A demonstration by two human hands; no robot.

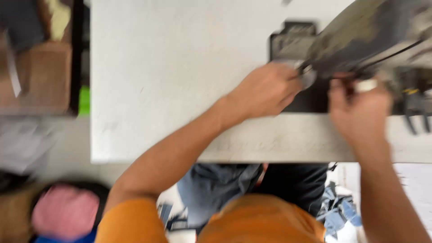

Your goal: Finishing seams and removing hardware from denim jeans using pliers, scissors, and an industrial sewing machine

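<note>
The picture is blurred by motion. My left hand (265, 90) reaches across a white table (171, 67) to the base of a grey machine (373, 31), its fingers curled at a small round metal part (308, 75) under the machine's head. My right hand (360, 108) is raised close to the same spot, fingers bent around something small that I cannot make out. A pale ring (366, 85) shows near its fingers. A dark plate (310, 96) lies under both hands.
Black cables (416, 112) hang at the machine's right. A brown box (36, 76) and a green object (84, 100) sit left of the table. A pink bundle (65, 211) lies at lower left, and blue cloth scraps (339, 211) lie on the floor below.
</note>
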